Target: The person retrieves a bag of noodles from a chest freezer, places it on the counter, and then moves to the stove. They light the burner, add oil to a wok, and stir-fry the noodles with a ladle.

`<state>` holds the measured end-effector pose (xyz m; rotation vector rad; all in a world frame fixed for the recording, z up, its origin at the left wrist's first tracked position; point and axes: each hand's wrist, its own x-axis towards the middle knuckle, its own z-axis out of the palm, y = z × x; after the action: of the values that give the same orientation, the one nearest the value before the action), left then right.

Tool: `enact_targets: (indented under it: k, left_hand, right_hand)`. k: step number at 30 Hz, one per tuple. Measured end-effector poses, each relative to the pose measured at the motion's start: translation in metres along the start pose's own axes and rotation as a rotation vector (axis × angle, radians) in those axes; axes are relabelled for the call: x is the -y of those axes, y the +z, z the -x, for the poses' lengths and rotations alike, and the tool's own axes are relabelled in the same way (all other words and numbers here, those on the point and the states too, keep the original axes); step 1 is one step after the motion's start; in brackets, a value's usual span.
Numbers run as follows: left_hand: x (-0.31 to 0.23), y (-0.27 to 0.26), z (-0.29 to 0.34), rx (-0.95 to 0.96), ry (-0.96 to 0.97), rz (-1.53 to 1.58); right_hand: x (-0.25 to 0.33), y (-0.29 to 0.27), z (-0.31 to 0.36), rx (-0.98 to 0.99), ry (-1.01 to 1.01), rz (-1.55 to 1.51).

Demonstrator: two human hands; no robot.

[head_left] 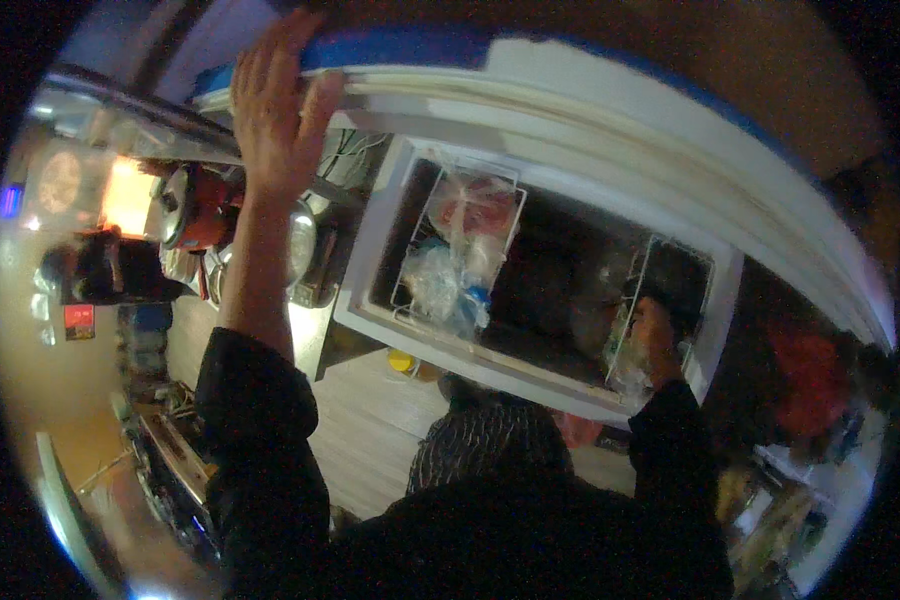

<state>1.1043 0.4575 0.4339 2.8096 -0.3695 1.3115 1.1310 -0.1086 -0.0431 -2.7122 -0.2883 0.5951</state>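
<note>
A white chest freezer (368,275) stands before me with its lid (590,85) raised. Against the left end of the lid's edge lies my left hand (282,115), fingers stretched and thumb apart. My right hand (656,335) reaches into the freezer at the right-hand wire basket (641,285), its fingers curled beside a clear plastic bag (630,378). What those fingers hold, if anything, is too dim to make out. In the left-hand wire basket (516,215) are clear plastic bags (435,285), one with reddish contents (475,205).
To the left, a red cooker-like pot (202,208) stands near a lit wall. A yellow-capped container (400,360) is on the pale floor (375,425) by the freezer's front. Something red (808,380) and mixed clutter lie at the right.
</note>
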Motion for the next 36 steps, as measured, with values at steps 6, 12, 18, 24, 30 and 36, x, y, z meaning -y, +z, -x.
enact_targets:
  k: [6,12,18,24,30,36]
  left_hand:
    - [0.002,-0.003,0.003,-0.002,0.011,-0.028]
    - [0.003,-0.004,-0.001,-0.014,-0.001,-0.078]
    - [0.002,0.002,0.002,0.003,0.006,0.016]
    - [0.006,0.005,0.004,-0.032,0.005,0.041]
    - [-0.003,0.001,0.004,0.013,-0.096,0.104]
    - [0.001,-0.013,0.002,0.078,0.001,-0.129]
  right_hand:
    - [-0.034,0.000,0.019,-0.254,-0.224,0.017]
    - [-0.049,-0.015,0.061,-0.226,-0.113,0.056]
    - [-0.060,-0.007,0.068,-0.207,0.118,0.250]
    - [-0.013,-0.022,0.056,-0.618,-0.298,-0.086]
    - [0.040,-0.037,0.052,-0.086,-0.107,-0.125]
    - [0.030,-0.016,0.041,-0.066,-0.003,-0.316]
